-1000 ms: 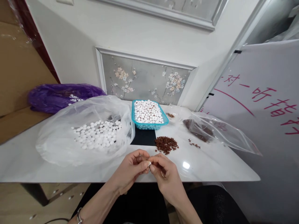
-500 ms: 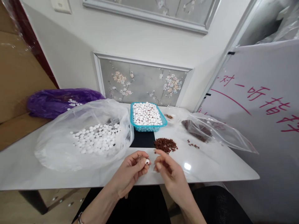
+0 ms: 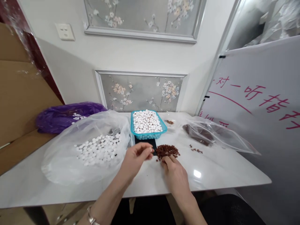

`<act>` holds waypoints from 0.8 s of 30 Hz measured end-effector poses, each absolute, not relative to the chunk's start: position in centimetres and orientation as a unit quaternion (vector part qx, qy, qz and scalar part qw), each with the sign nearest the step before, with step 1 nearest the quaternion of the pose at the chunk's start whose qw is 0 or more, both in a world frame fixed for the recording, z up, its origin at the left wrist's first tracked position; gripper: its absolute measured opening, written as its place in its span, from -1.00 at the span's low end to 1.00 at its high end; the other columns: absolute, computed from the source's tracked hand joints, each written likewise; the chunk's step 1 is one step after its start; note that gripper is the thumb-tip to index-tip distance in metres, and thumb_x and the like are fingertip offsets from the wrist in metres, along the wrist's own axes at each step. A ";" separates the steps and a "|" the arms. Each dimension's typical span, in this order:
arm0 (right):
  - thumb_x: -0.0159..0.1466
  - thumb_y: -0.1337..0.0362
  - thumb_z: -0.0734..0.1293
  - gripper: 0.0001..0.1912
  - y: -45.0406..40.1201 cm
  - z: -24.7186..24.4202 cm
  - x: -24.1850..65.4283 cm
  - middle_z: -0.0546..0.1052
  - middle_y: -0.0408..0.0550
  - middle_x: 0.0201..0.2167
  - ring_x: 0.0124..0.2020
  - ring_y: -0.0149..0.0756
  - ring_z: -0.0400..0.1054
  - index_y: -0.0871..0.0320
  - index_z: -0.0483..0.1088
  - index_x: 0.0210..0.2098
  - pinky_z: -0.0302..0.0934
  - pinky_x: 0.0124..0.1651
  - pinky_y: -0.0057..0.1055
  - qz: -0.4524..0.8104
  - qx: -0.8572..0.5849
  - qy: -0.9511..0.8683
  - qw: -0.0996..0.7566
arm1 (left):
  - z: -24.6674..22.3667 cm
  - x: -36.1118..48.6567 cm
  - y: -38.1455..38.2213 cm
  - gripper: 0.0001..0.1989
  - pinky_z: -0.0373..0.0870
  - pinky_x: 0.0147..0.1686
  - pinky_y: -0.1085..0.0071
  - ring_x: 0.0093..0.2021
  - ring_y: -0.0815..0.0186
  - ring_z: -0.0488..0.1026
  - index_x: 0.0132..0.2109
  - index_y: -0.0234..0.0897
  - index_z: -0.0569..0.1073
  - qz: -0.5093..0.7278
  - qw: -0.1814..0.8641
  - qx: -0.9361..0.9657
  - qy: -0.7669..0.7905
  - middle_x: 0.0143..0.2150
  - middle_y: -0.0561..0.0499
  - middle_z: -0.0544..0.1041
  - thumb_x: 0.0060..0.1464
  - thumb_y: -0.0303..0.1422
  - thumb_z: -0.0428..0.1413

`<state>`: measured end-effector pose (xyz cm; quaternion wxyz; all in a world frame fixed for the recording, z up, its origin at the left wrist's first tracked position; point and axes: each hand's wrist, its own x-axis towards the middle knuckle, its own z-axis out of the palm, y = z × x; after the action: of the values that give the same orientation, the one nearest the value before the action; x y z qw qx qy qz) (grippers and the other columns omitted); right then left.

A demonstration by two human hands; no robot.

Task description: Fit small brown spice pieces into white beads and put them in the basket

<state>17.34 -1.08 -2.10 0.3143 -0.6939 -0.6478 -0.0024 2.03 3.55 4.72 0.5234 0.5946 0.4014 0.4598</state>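
My left hand is raised over the black pad, thumb and fingers pinched together. A small pale spot shows at its thumb tip, too unclear to name. At the near edge of a pile of small brown star-shaped pieces, my right hand has its fingers curled down and closed; the fingertips are hidden. Just beyond the hands stands a blue plastic basket, heaped with white balls, some showing brown bits. To the left, a clear plastic bag lies open with many loose white balls.
A purple bag with white balls sits at the back left, beside cardboard. On the right lie a clear zip bag with brown contents and a few stray brown pieces. The white table meets a wall behind.
My left hand has moved forward, and the white ball it pinched no longer shows clearly. My right hand has moved down to the brown pile and closed. The view has tilted up.
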 end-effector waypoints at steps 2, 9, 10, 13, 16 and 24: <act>0.24 0.44 0.16 -0.78 -1.1 -2.1 17.4 0.43 -0.06 -0.42 -0.41 -0.25 0.32 0.09 0.39 -0.40 0.04 -0.44 -0.41 -0.006 -0.699 -0.645 0.308 | 6.0 2.7 6.7 -0.80 0.38 -0.24 0.31 -0.35 0.24 0.45 -0.26 -0.31 0.53 0.469 0.397 0.662 0.430 -0.36 -0.07 0.56 0.00 -0.29 0.12; 0.27 0.42 0.13 -0.80 -1.2 -2.6 17.6 0.42 -0.05 -0.39 -0.38 -0.23 0.34 0.09 0.33 -0.38 0.06 -0.42 -0.40 -0.016 -0.701 -0.651 0.291 | 7.7 2.4 14.0 -0.61 0.30 -0.06 0.27 -0.03 0.08 0.43 -0.03 -0.41 0.49 0.443 0.322 0.707 0.448 0.00 -0.22 0.52 -0.03 -0.37 0.08; 0.28 0.42 0.13 -0.80 -1.3 -2.7 17.6 0.42 -0.05 -0.38 -0.37 -0.22 0.34 0.09 0.32 -0.37 0.06 -0.42 -0.40 -0.020 -0.700 -0.654 0.286 | 7.9 1.5 13.8 -0.61 0.29 -0.05 0.29 -0.01 0.08 0.42 -0.03 -0.39 0.50 0.434 0.313 0.714 0.452 0.01 -0.19 0.51 -0.02 -0.35 0.07; 0.30 0.39 0.11 -0.81 -1.4 -2.8 17.6 0.41 -0.04 -0.38 -0.37 -0.21 0.34 0.10 0.31 -0.36 0.06 -0.42 -0.38 -0.029 -0.703 -0.659 0.266 | 8.8 -2.4 12.1 -0.66 0.27 -0.04 0.31 -0.01 0.08 0.42 -0.08 -0.29 0.53 0.399 0.278 0.733 0.475 -0.01 -0.10 0.54 -0.01 -0.30 0.07; 0.33 0.34 0.08 -0.81 -1.6 -2.9 17.6 0.41 -0.04 -0.37 -0.42 -0.21 0.34 0.10 0.28 -0.34 0.05 -0.47 -0.39 -0.031 -0.707 -0.654 0.269 | 9.6 -6.7 9.5 -0.74 0.29 -0.13 0.32 -0.14 0.08 0.47 -0.19 -0.23 0.58 0.343 0.255 0.750 0.504 -0.17 -0.05 0.61 -0.02 -0.29 0.08; 0.34 0.21 0.04 -0.81 -1.7 -4.1 18.2 0.43 -0.12 -0.50 -0.58 -0.27 0.32 0.08 0.21 -0.33 0.11 -0.56 -0.43 -0.009 -0.691 -0.630 0.354 | 7.0 -9.9 5.6 -0.72 0.30 -0.28 0.35 -0.25 0.15 0.47 -0.19 -0.24 0.55 0.169 0.148 0.792 0.567 -0.22 -0.10 0.58 0.01 -0.38 -0.01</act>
<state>18.24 -1.70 -4.13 0.3543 -0.6910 -0.6300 -0.0093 -9.88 5.58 7.02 0.1482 0.7922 0.5673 0.1692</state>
